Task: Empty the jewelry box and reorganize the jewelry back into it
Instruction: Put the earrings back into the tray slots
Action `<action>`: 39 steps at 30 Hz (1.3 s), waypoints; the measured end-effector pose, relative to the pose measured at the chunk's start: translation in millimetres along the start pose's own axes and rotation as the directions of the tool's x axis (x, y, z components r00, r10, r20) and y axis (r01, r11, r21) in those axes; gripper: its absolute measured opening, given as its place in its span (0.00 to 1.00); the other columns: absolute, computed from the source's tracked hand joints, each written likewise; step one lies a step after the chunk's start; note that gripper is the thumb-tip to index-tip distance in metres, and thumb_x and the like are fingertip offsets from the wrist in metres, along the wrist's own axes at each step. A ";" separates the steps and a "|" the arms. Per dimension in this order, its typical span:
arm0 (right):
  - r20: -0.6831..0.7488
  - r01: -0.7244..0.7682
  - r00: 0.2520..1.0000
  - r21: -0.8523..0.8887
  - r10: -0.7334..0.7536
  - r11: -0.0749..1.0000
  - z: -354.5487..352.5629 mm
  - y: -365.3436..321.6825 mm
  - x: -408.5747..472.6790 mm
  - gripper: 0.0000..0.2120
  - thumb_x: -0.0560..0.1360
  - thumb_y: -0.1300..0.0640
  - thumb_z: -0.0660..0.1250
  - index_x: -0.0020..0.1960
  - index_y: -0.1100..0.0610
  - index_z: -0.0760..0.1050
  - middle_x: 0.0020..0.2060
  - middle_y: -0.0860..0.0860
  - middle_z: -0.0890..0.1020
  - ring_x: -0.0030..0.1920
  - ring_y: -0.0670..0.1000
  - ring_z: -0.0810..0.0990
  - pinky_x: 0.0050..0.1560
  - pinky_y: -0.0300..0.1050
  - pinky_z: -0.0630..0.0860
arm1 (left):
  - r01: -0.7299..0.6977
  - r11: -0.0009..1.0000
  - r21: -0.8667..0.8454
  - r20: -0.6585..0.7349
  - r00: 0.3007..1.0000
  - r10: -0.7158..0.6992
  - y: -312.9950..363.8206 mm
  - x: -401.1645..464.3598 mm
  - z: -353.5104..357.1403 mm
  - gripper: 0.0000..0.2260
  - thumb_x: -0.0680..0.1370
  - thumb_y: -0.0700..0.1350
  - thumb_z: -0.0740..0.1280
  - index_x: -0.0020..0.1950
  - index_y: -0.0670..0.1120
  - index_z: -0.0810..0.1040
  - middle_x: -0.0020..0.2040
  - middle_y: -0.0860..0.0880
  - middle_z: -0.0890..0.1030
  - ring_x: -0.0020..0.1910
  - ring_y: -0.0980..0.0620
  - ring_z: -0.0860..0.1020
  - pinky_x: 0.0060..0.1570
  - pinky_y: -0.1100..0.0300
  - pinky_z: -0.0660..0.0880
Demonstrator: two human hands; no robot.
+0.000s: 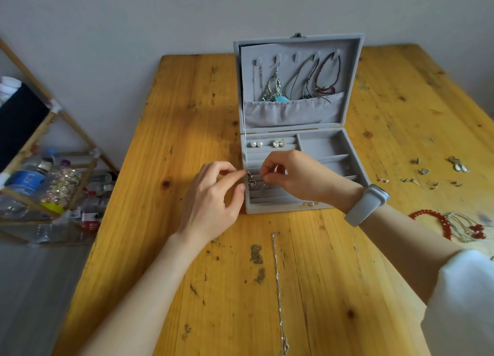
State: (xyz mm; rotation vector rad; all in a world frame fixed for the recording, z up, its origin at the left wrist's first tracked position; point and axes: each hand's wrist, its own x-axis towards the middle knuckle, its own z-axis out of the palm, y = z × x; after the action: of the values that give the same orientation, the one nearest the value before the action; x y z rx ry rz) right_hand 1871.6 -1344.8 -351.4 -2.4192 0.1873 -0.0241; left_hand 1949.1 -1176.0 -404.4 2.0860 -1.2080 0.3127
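Both hands pinched on heart-pendant earring (251,181) over ring rolls of jewelry box (331,141): left hand (213,195), right hand (291,176). Light, tiny, snaggy; hold by hook, not charm.

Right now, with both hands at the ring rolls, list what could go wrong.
1. The left hand and right hand pinch a small heart earring over the ring rolls; a slip could drop it into a groove, where it is hard to retrieve.
2. The silver chain lies stretched on the table beneath the forearms; a sleeve could drag it off.
3. Small earrings lie loose at the right and could be scattered.
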 end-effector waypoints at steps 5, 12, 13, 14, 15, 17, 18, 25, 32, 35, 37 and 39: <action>-0.086 -0.036 0.996 -0.069 0.030 0.997 9.7 3.6 8.4 0.04 0.74 0.61 0.65 0.47 0.57 0.78 0.42 0.51 0.80 0.41 0.48 0.73 0.46 0.41 0.70 | -0.030 1.000 0.008 0.017 0.999 0.030 2.5 -2.4 0.6 0.13 0.74 0.44 0.61 0.51 0.39 0.81 0.48 0.44 0.77 0.47 0.48 0.74 0.43 0.51 0.75; -0.107 -0.038 0.994 -0.110 0.026 0.993 8.5 4.3 13.4 0.05 0.74 0.61 0.65 0.47 0.58 0.79 0.44 0.53 0.82 0.46 0.52 0.77 0.50 0.48 0.74 | -0.117 0.989 0.089 0.101 0.989 0.108 9.8 -1.1 -1.2 0.14 0.74 0.48 0.62 0.51 0.44 0.83 0.48 0.44 0.76 0.50 0.49 0.71 0.47 0.52 0.71; -0.107 -0.026 0.994 -0.119 0.014 0.993 8.4 4.2 13.9 0.05 0.74 0.61 0.65 0.47 0.58 0.79 0.45 0.53 0.82 0.47 0.52 0.77 0.51 0.48 0.74 | -0.121 0.987 0.102 0.118 0.987 0.109 9.8 -0.8 -1.2 0.14 0.74 0.49 0.61 0.51 0.45 0.82 0.49 0.44 0.76 0.51 0.49 0.70 0.48 0.51 0.71; -0.104 -0.018 0.995 -0.129 0.004 0.991 8.2 3.9 14.5 0.05 0.74 0.62 0.65 0.47 0.59 0.79 0.45 0.54 0.82 0.46 0.52 0.77 0.50 0.47 0.74 | -0.123 0.986 0.110 0.129 0.986 0.109 9.5 -0.7 -1.2 0.14 0.74 0.49 0.61 0.52 0.45 0.82 0.49 0.44 0.76 0.51 0.48 0.70 0.48 0.51 0.71; -0.100 -0.010 0.995 -0.143 -0.004 0.990 8.0 3.7 15.1 0.06 0.74 0.62 0.65 0.48 0.59 0.80 0.46 0.54 0.82 0.46 0.52 0.77 0.50 0.47 0.74 | -0.125 0.986 0.114 0.136 0.985 0.109 9.1 -0.7 -1.3 0.15 0.74 0.49 0.61 0.52 0.45 0.82 0.49 0.44 0.76 0.51 0.48 0.70 0.48 0.51 0.71; -0.088 0.006 0.996 -0.177 -0.022 0.984 7.7 3.6 16.9 0.06 0.74 0.62 0.64 0.48 0.59 0.80 0.46 0.54 0.81 0.48 0.54 0.77 0.50 0.50 0.74 | -0.130 0.984 0.117 0.146 0.983 0.113 9.0 -0.7 -1.7 0.15 0.74 0.49 0.61 0.54 0.45 0.82 0.50 0.44 0.76 0.51 0.48 0.70 0.48 0.51 0.70; -0.079 0.012 0.996 -0.195 -0.028 0.981 7.3 3.2 17.6 0.07 0.74 0.62 0.64 0.48 0.59 0.80 0.47 0.54 0.81 0.48 0.54 0.77 0.51 0.52 0.74 | -0.135 0.984 0.119 0.151 0.982 0.117 8.9 -0.7 -1.9 0.15 0.74 0.49 0.60 0.54 0.45 0.81 0.50 0.43 0.76 0.51 0.48 0.70 0.48 0.52 0.70; -0.054 0.017 0.998 -0.233 -0.030 0.972 6.4 -1.1 22.5 0.08 0.74 0.61 0.63 0.48 0.57 0.81 0.46 0.54 0.81 0.50 0.55 0.77 0.51 0.54 0.74 | -0.122 0.989 0.086 0.136 0.985 0.110 7.0 -1.0 -0.9 0.14 0.75 0.49 0.61 0.52 0.46 0.82 0.49 0.44 0.76 0.51 0.47 0.70 0.48 0.50 0.70; -0.145 0.016 0.988 -0.212 -0.048 0.977 14.5 1.2 15.9 0.09 0.76 0.59 0.62 0.52 0.55 0.81 0.49 0.54 0.79 0.52 0.56 0.76 0.50 0.53 0.74 | -0.088 0.995 0.051 0.110 0.991 0.082 6.4 -3.4 -0.1 0.15 0.75 0.49 0.60 0.52 0.44 0.82 0.48 0.44 0.75 0.50 0.49 0.70 0.47 0.50 0.71; -0.163 0.047 0.984 -0.177 -0.076 0.983 17.4 3.5 13.2 0.11 0.77 0.60 0.62 0.55 0.55 0.80 0.49 0.55 0.78 0.53 0.55 0.75 0.50 0.53 0.73 | -0.077 0.996 0.048 0.113 0.991 0.071 5.8 -4.4 0.5 0.15 0.75 0.49 0.60 0.53 0.44 0.82 0.48 0.44 0.75 0.51 0.49 0.70 0.48 0.50 0.72; -0.194 0.069 0.977 -0.127 -0.093 0.990 18.2 5.3 11.7 0.12 0.77 0.63 0.61 0.57 0.58 0.79 0.49 0.57 0.78 0.52 0.56 0.76 0.50 0.52 0.73 | -0.074 0.996 0.045 0.113 0.991 0.068 5.4 -5.1 0.9 0.15 0.75 0.49 0.60 0.53 0.44 0.82 0.48 0.45 0.75 0.50 0.49 0.71 0.47 0.50 0.72; -0.243 0.073 0.966 -0.094 -0.094 0.993 18.2 8.6 8.5 0.12 0.76 0.65 0.61 0.57 0.60 0.78 0.48 0.58 0.78 0.51 0.57 0.76 0.50 0.47 0.72 | -0.075 0.996 0.039 0.113 0.991 0.070 5.0 -5.5 1.5 0.15 0.75 0.49 0.60 0.54 0.45 0.82 0.48 0.45 0.75 0.49 0.49 0.72 0.46 0.50 0.72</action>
State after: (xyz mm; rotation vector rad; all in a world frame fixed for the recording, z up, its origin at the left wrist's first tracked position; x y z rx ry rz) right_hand 1880.1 -1340.6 -371.0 -2.5022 0.2023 -0.3641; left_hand 1941.9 -1175.0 -406.1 2.1244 -1.3560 0.2605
